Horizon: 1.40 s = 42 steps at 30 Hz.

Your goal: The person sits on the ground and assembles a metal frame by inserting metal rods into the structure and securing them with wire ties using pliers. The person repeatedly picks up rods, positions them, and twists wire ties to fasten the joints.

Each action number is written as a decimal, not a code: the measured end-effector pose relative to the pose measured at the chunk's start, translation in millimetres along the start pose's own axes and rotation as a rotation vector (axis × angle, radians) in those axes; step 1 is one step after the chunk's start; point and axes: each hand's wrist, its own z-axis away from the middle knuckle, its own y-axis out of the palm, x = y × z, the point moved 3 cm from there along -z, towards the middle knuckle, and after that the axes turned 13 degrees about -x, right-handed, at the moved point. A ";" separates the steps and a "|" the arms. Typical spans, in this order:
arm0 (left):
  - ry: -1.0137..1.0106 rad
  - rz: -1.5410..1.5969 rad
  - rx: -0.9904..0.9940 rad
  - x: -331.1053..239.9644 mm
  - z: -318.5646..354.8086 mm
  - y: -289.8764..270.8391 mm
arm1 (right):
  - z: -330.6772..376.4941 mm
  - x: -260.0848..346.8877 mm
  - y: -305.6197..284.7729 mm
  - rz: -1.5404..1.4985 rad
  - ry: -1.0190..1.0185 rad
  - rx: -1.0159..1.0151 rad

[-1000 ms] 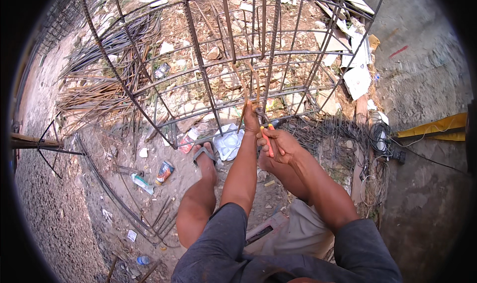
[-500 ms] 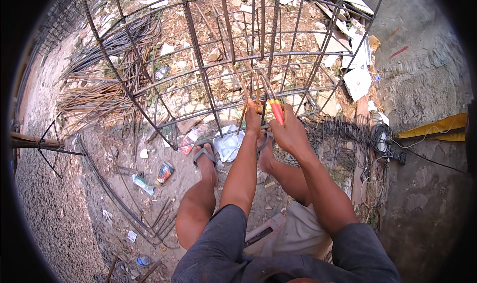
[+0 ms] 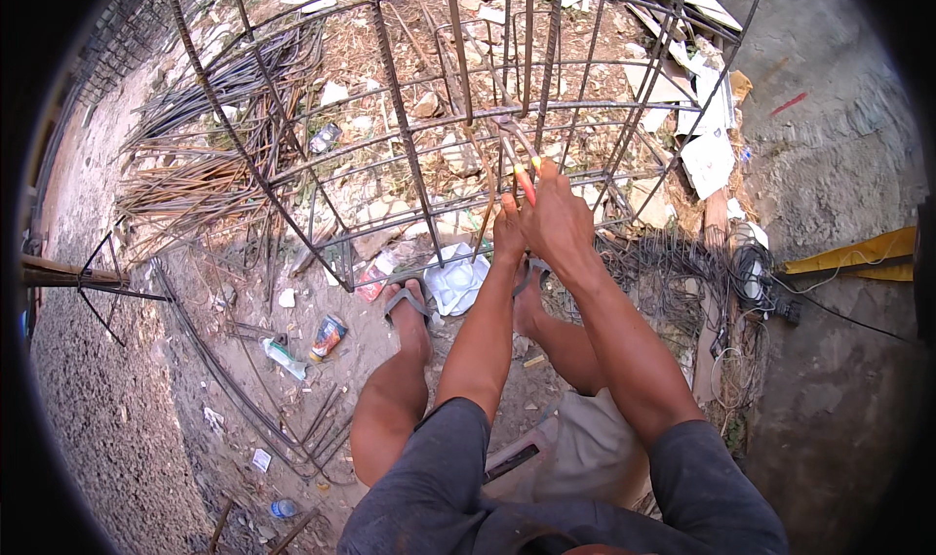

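Observation:
My right hand [image 3: 558, 216] is closed round the red and yellow handles of long-jawed pincers [image 3: 520, 161]. Their jaws reach up to a horizontal bar of the rebar cage [image 3: 409, 161], close to where an upright bar crosses it. Just left of it and touching or nearly touching, my left hand [image 3: 508, 231] is closed, its thumb pointing up. What it holds is hidden behind the fingers. A thin rusty rod [image 3: 489, 177] curves down beside that hand.
Loose rebar [image 3: 195, 179] lies piled at the left. Tangled wire [image 3: 663, 262] and a coiled cable [image 3: 749, 262] lie at the right. A white plastic piece [image 3: 456, 280], a bottle [image 3: 283, 358] and packets litter the ground by my sandalled feet. White broken boards [image 3: 707, 160] lie at the far right.
My right hand has moved up and left, against my left hand, and the pincers' jaws have risen to the cage's horizontal bar. My left hand has shifted slightly right.

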 end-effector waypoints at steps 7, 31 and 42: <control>0.011 0.041 -0.085 30.6 -29.3 -16.9 | -1.5 10.5 6.3 -0.030 -0.010 0.072; -0.244 0.752 -0.004 -0.8 -0.6 -31.7 | 80.7 -45.1 65.2 -1.462 0.958 0.699; -0.338 0.828 0.130 13.6 -8.2 -29.6 | 70.3 -32.4 56.4 -1.503 0.970 0.672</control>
